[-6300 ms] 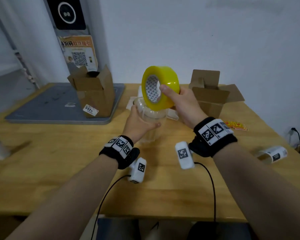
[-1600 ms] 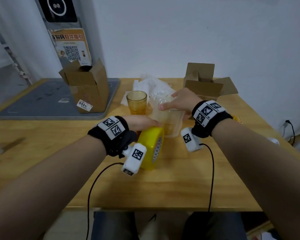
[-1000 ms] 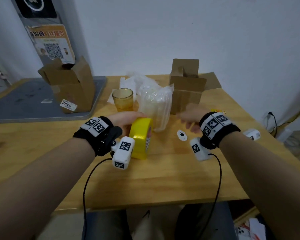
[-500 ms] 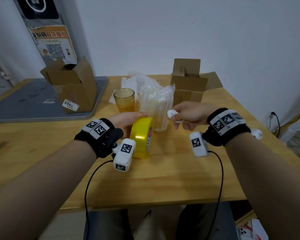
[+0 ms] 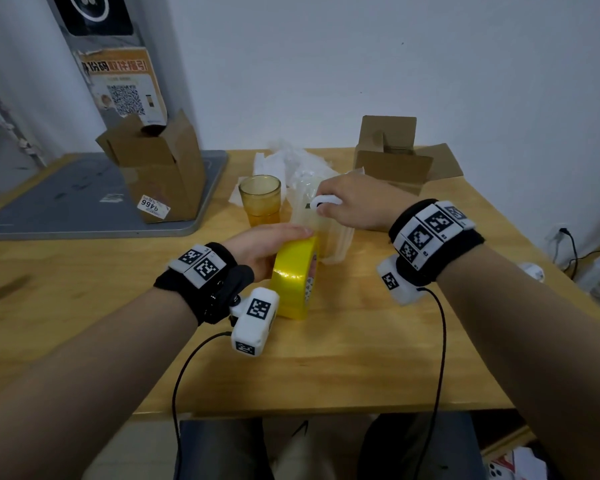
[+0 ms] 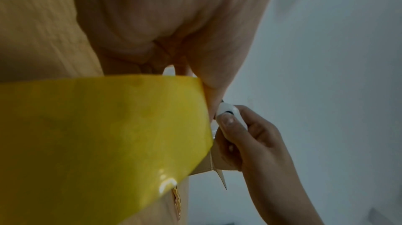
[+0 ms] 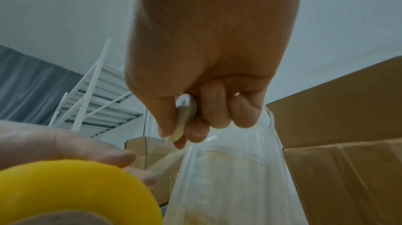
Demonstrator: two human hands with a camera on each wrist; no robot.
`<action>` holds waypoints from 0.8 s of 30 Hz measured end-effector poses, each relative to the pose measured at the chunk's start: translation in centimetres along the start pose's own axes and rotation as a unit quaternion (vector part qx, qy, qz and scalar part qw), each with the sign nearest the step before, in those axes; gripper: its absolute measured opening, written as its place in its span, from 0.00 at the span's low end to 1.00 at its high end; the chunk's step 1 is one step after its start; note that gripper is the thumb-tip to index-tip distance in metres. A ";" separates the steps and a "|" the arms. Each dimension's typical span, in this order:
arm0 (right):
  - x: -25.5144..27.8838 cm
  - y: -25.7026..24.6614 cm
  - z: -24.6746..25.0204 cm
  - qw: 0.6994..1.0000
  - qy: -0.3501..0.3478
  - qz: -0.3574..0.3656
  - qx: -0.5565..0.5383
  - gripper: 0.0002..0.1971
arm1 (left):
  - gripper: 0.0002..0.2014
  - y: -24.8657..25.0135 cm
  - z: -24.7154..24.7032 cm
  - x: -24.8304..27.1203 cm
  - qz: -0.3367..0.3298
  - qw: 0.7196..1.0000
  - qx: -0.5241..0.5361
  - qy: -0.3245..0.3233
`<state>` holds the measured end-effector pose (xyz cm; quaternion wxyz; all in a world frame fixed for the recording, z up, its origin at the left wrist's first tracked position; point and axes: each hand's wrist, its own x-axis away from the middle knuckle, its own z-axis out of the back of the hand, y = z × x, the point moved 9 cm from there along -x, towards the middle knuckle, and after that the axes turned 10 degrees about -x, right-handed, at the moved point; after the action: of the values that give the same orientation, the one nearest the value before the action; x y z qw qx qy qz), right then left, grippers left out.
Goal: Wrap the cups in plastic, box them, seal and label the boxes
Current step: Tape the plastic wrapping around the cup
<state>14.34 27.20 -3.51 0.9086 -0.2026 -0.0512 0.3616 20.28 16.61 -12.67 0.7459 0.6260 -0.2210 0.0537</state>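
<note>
A clear cup wrapped in plastic (image 5: 329,237) stands mid-table, with a bare amber cup (image 5: 260,200) to its left. My left hand (image 5: 278,242) grips a yellow tape roll (image 5: 293,278) standing on edge against the wrapped cup. My right hand (image 5: 331,206) pinches a small white cutter (image 5: 324,201) at the top of the wrap. In the right wrist view the cutter (image 7: 185,118) points down at the wrapped cup (image 7: 228,177), and a thin strip of tape (image 7: 165,163) runs from the roll (image 7: 76,191) to it. The left wrist view shows the roll (image 6: 97,134) and the cutter (image 6: 228,113).
An open cardboard box (image 5: 392,157) stands behind the right hand. Another box (image 5: 156,171) with a label sits on a grey mat (image 5: 66,202) at the left. Loose plastic sheets (image 5: 291,157) lie behind the cups. A small white object (image 5: 532,271) lies near the table's right edge.
My right hand picked the white cutter up off the table and carried it to the top of the wrapped cup. The left hand stayed on the tape roll.
</note>
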 end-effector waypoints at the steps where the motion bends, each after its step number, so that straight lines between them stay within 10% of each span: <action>1: -0.1 -0.2 0.1 1.000 0.012 0.015 -0.006 0.13 | 0.13 -0.1 0.0 0.0 0.000 1.000 -0.001 0.001; 24: -1.8 -2.0 -0.7 0.990 -0.012 0.001 0.138 0.21 | 0.16 -0.3 1.1 -0.5 0.028 0.995 -0.001 0.095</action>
<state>14.46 24.37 -3.27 0.9270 -0.0707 -0.0113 0.3681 19.68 15.63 -13.03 0.7625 0.6108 -0.1667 0.1332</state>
